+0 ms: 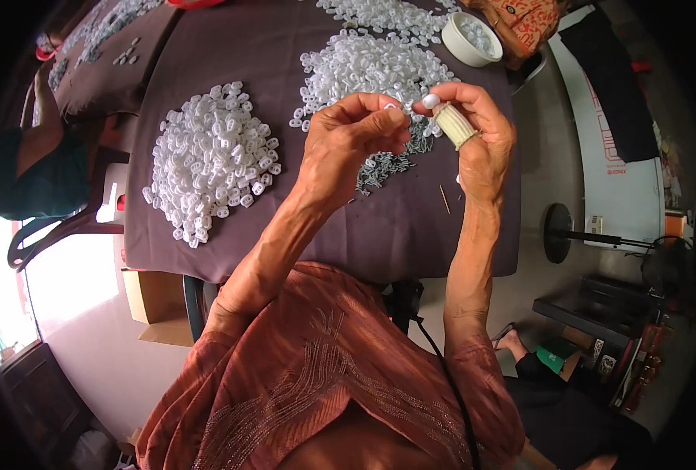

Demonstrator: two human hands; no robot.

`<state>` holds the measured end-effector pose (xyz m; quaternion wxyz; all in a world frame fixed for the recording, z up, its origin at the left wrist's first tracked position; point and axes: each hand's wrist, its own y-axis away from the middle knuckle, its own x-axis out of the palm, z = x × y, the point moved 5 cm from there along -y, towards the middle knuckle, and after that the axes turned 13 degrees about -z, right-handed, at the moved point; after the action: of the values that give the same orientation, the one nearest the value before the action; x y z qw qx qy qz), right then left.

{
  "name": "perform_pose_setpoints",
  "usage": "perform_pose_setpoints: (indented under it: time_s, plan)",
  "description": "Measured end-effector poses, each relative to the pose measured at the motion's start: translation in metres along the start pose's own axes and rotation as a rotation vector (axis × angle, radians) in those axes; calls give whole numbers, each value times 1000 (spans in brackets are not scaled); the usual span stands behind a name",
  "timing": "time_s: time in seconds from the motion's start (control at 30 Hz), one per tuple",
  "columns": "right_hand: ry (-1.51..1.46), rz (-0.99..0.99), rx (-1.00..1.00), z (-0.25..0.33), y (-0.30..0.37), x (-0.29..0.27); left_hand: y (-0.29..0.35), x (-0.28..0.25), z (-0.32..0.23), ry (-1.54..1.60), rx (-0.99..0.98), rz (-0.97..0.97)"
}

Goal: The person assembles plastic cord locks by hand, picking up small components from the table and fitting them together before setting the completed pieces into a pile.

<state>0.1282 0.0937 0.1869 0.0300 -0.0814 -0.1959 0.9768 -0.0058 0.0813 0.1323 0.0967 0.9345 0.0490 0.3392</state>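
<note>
Both of my hands are raised over the dark cloth-covered table, close together. Fingers and thumb of my left hand pinch a small white plastic piece, mostly hidden by the fingertips. My right hand is closed, with a rounded white plastic piece at its fingertips. A cream ribbed sleeve sits around my right thumb. Beneath my hands lies a heap of small grey metal parts, too small to name surely. Behind them spreads a large pile of white plastic pieces.
Another heap of white two-holed plastic pieces lies on the table's left. A white tub of pieces stands at the far right. A thin stick lies near my right wrist. Another person's arm shows at a dark table on the left.
</note>
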Motion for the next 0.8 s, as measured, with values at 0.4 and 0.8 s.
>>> perform_pose_setpoints:
  time_s: [0.4,0.8]
  plan:
    - [231,37,-279,8,11,6,0,0,6,69,23,0]
    - [-267,-53,242,-11,6,1,3,1,5,1,24,7]
